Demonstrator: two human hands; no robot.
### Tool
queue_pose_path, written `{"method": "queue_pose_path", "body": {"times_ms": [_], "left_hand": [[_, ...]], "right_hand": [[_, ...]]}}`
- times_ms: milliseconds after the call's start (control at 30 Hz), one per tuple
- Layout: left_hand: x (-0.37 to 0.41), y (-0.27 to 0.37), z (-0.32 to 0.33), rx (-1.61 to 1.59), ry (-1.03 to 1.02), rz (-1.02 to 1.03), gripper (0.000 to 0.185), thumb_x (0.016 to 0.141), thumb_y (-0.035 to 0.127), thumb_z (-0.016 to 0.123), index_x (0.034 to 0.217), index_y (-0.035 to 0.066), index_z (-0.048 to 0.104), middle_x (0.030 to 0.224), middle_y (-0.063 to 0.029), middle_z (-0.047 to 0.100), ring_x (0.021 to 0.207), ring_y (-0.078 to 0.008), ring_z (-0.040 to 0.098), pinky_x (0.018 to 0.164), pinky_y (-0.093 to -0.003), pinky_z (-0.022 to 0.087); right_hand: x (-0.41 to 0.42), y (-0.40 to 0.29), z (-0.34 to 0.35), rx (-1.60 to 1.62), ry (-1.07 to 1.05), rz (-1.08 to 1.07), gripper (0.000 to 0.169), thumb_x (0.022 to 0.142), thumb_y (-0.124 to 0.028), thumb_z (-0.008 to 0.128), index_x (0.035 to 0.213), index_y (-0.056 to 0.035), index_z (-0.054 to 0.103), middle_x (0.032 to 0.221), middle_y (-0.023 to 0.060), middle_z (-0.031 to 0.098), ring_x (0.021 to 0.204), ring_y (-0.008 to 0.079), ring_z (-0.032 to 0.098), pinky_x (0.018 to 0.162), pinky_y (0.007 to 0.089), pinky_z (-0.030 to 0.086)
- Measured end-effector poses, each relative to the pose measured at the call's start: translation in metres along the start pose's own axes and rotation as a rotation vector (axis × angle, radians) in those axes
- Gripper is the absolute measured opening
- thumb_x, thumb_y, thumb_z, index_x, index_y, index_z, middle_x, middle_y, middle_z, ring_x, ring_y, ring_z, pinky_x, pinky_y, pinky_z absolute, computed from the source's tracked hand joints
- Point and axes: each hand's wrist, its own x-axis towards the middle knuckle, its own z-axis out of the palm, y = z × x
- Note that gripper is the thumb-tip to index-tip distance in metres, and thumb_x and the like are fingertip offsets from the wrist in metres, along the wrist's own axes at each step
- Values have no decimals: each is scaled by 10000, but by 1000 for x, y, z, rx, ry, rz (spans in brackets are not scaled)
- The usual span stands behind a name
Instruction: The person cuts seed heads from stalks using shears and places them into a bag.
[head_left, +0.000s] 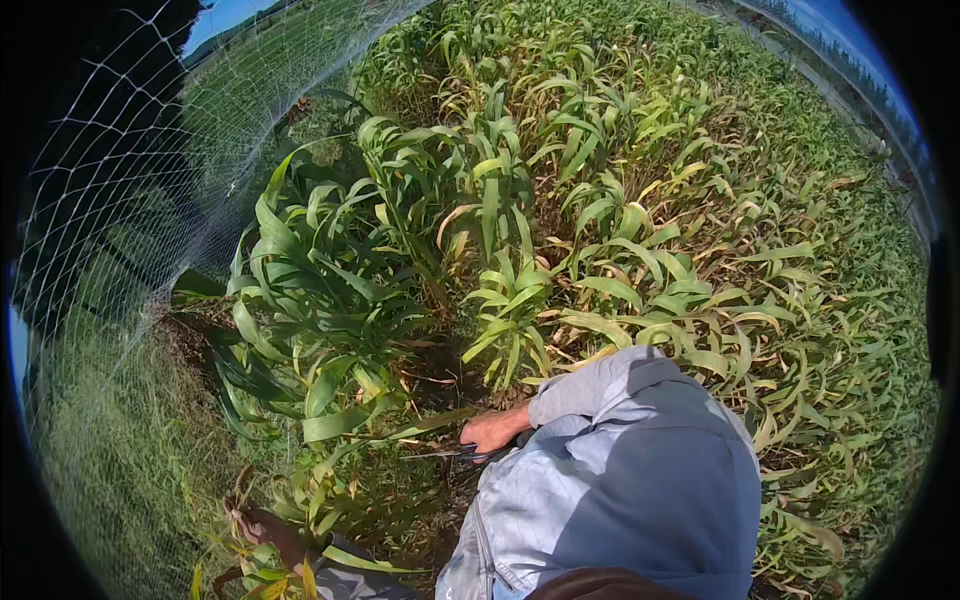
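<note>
My right hand (489, 433) is closed around the dark handles of a pair of scissors (466, 453), whose thin metal blades point left, just in front of my grey-blue jacket. At the lower left, my left hand (264, 529) reaches in among yellowing leaves; its fingertips are at a brownish plant piece, perhaps a seed head (241, 484), and leaves partly cover the hand. Whether it grips that piece is not clear. Tall leafy cereal plants (322, 262) with broad green blades stand beyond both hands.
White netting (142, 142) hangs along the left side, close to the plants. A drooping brown seed head (187, 330) lies against it. Dense, partly dried plants (675, 247) fill the middle and right. Bare soil (450, 375) shows between stems near my right hand.
</note>
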Motion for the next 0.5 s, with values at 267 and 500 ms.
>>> {"method": "queue_pose_path", "body": {"times_ms": [267,500], "left_hand": [[-83,-34,75,172,-327,20,403,1006,182,424,1384,44,416,1364,-146,488,1248,-275,471,1104,-412,370],[-87,-25,64,193,-354,58,400,1000,163,427,1378,33,415,1378,-151,476,1258,-275,468,1104,-405,376]], "right_hand": [[-76,2,32,118,323,161,322,682,-251,719,841,21,650,770,195,649,715,304,628,630,458,478],[-84,9,47,185,347,230,336,700,-246,716,833,47,621,742,207,625,687,315,609,620,462,467]]}}
